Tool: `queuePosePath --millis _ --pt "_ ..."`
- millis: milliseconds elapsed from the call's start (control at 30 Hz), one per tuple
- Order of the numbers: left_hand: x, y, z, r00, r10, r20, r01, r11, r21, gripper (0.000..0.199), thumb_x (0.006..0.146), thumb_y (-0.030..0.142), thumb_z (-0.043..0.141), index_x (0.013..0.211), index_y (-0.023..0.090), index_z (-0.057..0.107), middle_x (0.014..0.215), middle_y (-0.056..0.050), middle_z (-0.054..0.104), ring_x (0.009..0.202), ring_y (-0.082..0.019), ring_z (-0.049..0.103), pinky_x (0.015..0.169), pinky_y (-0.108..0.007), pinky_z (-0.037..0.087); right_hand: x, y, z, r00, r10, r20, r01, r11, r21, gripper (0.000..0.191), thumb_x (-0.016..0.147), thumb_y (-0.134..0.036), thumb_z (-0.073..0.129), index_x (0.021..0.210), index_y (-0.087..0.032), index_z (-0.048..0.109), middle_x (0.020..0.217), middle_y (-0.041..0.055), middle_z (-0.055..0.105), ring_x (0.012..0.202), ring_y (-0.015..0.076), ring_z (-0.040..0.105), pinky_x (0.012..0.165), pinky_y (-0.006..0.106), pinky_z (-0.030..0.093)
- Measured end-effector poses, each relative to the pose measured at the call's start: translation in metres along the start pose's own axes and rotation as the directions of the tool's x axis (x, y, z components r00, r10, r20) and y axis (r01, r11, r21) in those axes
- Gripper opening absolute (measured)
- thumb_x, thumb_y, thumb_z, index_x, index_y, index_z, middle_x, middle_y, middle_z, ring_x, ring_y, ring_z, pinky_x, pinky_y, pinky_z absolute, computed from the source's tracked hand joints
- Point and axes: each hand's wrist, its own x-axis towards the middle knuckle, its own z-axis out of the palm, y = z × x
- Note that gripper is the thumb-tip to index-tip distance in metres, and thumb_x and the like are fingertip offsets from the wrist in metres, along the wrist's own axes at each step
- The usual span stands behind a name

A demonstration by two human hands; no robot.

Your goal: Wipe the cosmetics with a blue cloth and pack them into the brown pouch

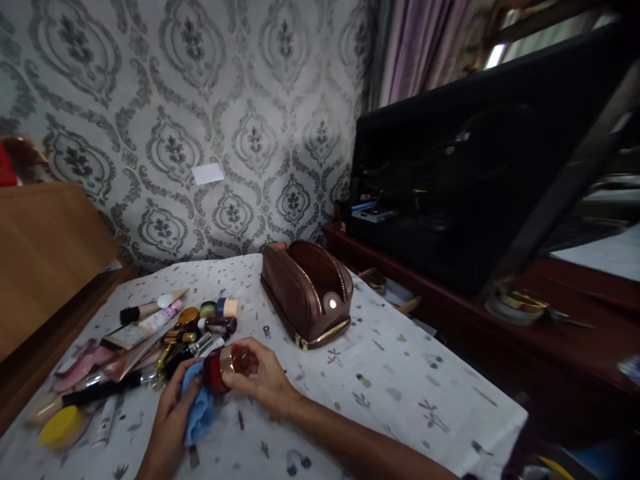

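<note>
My right hand (265,380) is closed round the gold-banded end of a dark red jar (216,373). My left hand (173,407) grips a light blue cloth (200,413), which is pressed against the jar's other end. Just behind and to the left lies a pile of cosmetics, with a pink and white tube (160,319), a dark red bottle (220,325) and an amber-lidded jar (189,317). A yellow-lidded jar (63,427) sits at the near left. Beyond my right hand stands a brown bag (300,293), its zip open.
The white patterned tablecloth (390,393) lies under everything. A wooden box (50,247) stands at the left, against patterned wallpaper. At the right are a large black screen (450,173), a dark red desk (560,327) and a partly open drawer (395,293).
</note>
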Motion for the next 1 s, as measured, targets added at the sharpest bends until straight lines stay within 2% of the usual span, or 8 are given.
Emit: queuePosePath --millis 133,267,367,467,533,600,767,1000 --pt "0.002 -0.003 0.011 0.984 -0.162 0.074 0.170 0.978 -0.122 0.064 0.059 0.059 0.081 0.110 0.024 0.066 0.100 -0.003 0.076 0.093 -0.030 0.071 0.078 -0.038 0.059 0.004 -0.009 -0.008 0.981 -0.163 -0.104 0.148 0.979 -0.138 0.047 0.065 -0.034 0.081 0.106 -0.023 0.062 0.093 0.0008 0.066 0.081 0.0185 0.062 0.074 0.031 0.050" --pt "0.012 0.019 0.036 0.985 0.124 0.121 -0.138 0.983 0.118 0.044 0.066 0.059 0.073 0.095 0.025 0.072 0.093 -0.004 0.076 0.101 -0.031 0.068 0.092 -0.042 0.055 0.008 -0.040 -0.029 0.932 -0.331 -0.145 0.292 0.927 -0.237 0.050 0.067 -0.031 0.081 0.114 -0.025 0.062 0.098 0.0024 0.063 0.088 0.0200 0.062 0.079 0.033 0.052" --pt "0.027 0.052 0.069 0.855 0.371 0.363 -0.489 0.811 0.321 0.032 0.082 0.052 0.059 0.087 0.023 0.071 0.082 -0.005 0.073 0.091 -0.029 0.069 0.088 -0.041 0.055 0.009 -0.077 -0.055 0.901 -0.398 -0.170 0.337 0.892 -0.303 0.047 0.071 -0.034 0.078 0.114 -0.025 0.062 0.101 0.0036 0.062 0.091 0.0203 0.062 0.084 0.035 0.052" --pt "0.055 0.089 0.108 0.647 0.509 0.568 -0.762 0.457 0.458 0.028 0.091 0.040 0.051 0.105 0.022 0.068 0.090 -0.007 0.071 0.086 -0.027 0.068 0.078 -0.037 0.055 0.009 -0.113 -0.087 0.878 -0.424 -0.220 0.330 0.871 -0.363 0.044 0.076 -0.036 0.075 0.115 -0.024 0.060 0.102 0.0049 0.065 0.092 0.0207 0.062 0.086 0.036 0.051" --pt "0.078 0.112 0.134 0.583 0.515 0.629 -0.797 0.209 0.567 0.034 0.094 0.027 0.044 0.125 0.021 0.059 0.108 -0.011 0.068 0.098 -0.027 0.066 0.083 -0.036 0.053 0.012 -0.130 -0.109 0.870 -0.414 -0.266 0.317 0.885 -0.341 0.040 0.079 -0.037 0.071 0.114 -0.022 0.059 0.103 0.0060 0.066 0.091 0.0208 0.062 0.085 0.037 0.051" --pt "0.102 0.131 0.156 0.618 0.366 0.696 -0.749 0.005 0.663 0.048 0.089 0.015 0.046 0.136 0.023 0.050 0.118 -0.012 0.063 0.100 -0.025 0.066 0.081 -0.033 0.052 0.015 -0.140 -0.131 0.865 -0.395 -0.308 0.286 0.895 -0.343 0.037 0.079 -0.040 0.070 0.109 -0.021 0.060 0.099 0.0059 0.068 0.088 0.0207 0.063 0.082 0.037 0.052" --pt "0.136 0.162 0.185 0.599 0.206 0.773 -0.784 -0.045 0.619 0.059 0.075 0.004 0.055 0.128 0.030 0.057 0.109 -0.007 0.070 0.097 -0.027 0.068 0.078 -0.031 0.049 0.026 -0.136 -0.167 0.798 -0.446 -0.406 0.183 0.821 -0.541 0.033 0.075 -0.042 0.072 0.098 -0.020 0.062 0.091 0.0039 0.067 0.081 0.0196 0.060 0.077 0.035 0.049" --pt "0.119 0.175 0.158 0.673 0.230 0.703 -0.705 -0.089 0.703 0.036 0.078 0.012 0.054 0.111 0.025 0.060 0.096 -0.007 0.073 0.090 -0.027 0.068 0.072 -0.030 0.045 0.031 -0.124 -0.176 0.793 -0.491 -0.361 0.092 0.682 -0.725 0.020 0.072 -0.036 0.075 0.075 -0.022 0.061 0.074 0.0005 0.060 0.070 0.0176 0.054 0.065 0.032 0.042"
